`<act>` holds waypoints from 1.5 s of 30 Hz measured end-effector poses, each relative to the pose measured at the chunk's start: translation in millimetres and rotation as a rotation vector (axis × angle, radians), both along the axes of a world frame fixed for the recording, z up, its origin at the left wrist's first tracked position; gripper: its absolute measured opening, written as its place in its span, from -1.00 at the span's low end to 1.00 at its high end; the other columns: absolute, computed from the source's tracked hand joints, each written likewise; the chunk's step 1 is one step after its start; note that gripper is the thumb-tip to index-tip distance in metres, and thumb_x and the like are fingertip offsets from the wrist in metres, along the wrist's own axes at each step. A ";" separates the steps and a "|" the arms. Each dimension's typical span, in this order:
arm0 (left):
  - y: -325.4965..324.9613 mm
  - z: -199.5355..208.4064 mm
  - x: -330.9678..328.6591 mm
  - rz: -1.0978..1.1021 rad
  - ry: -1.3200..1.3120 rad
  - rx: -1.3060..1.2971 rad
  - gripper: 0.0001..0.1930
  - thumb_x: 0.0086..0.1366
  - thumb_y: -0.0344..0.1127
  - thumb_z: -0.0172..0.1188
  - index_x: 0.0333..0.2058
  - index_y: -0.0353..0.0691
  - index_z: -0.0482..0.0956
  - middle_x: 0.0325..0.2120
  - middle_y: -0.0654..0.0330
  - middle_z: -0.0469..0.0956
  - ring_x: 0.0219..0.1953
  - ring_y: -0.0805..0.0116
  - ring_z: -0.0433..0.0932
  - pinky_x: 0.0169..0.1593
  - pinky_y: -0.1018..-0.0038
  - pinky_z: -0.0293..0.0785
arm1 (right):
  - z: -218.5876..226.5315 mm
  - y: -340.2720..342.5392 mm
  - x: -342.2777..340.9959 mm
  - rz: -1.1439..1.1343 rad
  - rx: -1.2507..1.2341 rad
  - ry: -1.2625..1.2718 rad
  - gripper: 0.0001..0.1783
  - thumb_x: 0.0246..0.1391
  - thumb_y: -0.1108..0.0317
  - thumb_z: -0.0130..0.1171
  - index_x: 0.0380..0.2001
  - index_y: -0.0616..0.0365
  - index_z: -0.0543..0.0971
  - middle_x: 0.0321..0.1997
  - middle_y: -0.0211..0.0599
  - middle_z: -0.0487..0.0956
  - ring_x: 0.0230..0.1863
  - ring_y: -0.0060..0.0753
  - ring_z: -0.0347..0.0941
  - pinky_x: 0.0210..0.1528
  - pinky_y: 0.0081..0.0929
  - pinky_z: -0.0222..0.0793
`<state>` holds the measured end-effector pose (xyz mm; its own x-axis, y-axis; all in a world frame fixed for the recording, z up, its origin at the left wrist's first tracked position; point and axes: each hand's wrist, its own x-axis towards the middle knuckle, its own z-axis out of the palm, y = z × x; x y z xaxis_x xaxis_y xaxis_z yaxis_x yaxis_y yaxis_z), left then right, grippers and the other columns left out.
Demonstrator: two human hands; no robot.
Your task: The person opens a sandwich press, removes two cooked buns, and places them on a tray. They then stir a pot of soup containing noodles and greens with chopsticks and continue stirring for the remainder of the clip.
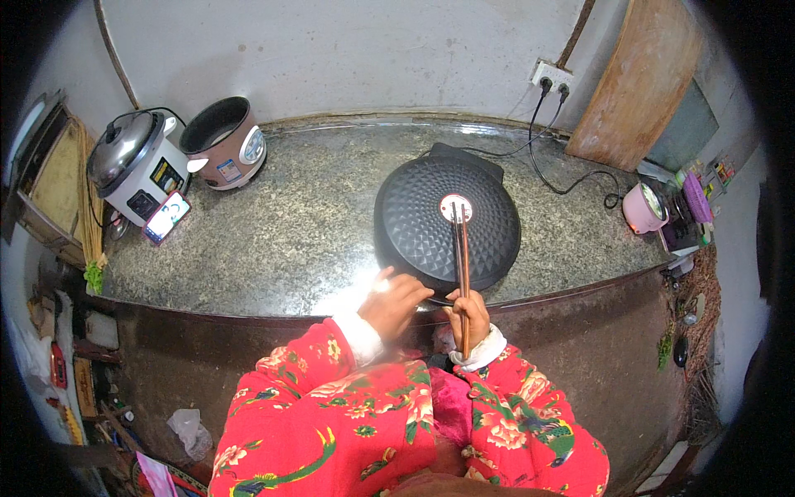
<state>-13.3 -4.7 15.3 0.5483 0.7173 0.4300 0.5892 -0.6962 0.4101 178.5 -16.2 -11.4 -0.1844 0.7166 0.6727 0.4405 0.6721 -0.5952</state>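
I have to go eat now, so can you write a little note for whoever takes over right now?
Left hand: on the front edge of the closed black electric pan, by its handle.
Right hand: shut on brown chopsticks, tips lying across the lid.
Pan sits on the stone counter, cord running to the wall socket.
Done: lid is down.
Left: lid not yet lifted; contents hidden.

The big black round cooker (447,224) sits right in front, close to the tabletop (298,240) edge. To its left is a wide bare patch of tabletop. Far left stand two rice cookers (137,166) and a phone (167,217). Black cords (551,170) and a pink pot (644,207) crowd the right.
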 end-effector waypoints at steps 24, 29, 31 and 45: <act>-2.3 -4.6 1.2 0.020 -0.039 0.038 -0.52 -0.19 -0.50 0.10 -0.17 -0.10 0.39 -0.25 0.25 0.40 -0.07 0.29 0.33 0.12 0.16 -0.02 | -0.1 -3.9 -1.1 -0.009 -0.069 0.028 -0.77 -0.30 0.63 0.11 -0.52 0.19 0.31 -0.41 -0.10 0.42 -0.35 -0.07 0.35 -0.26 -0.31 0.27; -3.2 -6.6 2.3 0.039 -0.066 0.054 -0.53 -0.20 -0.49 0.10 -0.18 -0.11 0.39 -0.24 0.24 0.40 -0.07 0.30 0.33 0.13 0.17 -0.02 | -0.6 -3.9 -1.3 -0.011 -0.099 0.043 -0.79 -0.28 0.60 0.12 -0.54 0.19 0.31 -0.42 -0.10 0.42 -0.34 -0.09 0.35 -0.25 -0.32 0.26; -2.6 -7.8 2.4 0.043 -0.045 0.056 -0.54 -0.19 -0.48 0.10 -0.18 -0.11 0.39 -0.24 0.24 0.40 -0.07 0.31 0.33 0.13 0.17 -0.02 | -0.1 -3.8 -1.5 -0.016 -0.085 0.038 -0.80 -0.28 0.60 0.12 -0.55 0.20 0.31 -0.43 -0.10 0.42 -0.36 -0.09 0.35 -0.26 -0.33 0.25; -7.4 -1.1 -22.4 0.241 -0.364 0.043 -0.70 -0.02 -0.51 0.07 -0.22 -0.27 0.42 -0.22 0.02 0.38 -0.14 0.07 0.35 -0.07 0.29 0.28 | 28.7 9.9 -1.7 0.029 -0.019 0.002 -0.81 -0.23 0.68 0.08 -0.56 0.23 0.31 -0.44 -0.09 0.40 -0.42 -0.18 0.34 -0.34 -0.45 0.26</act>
<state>-35.7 -12.0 14.2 0.1749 0.7831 0.5968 0.5591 -0.5779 0.5945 176.8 -6.3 17.4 -0.2043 0.7233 0.6596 0.4200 0.6734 -0.6084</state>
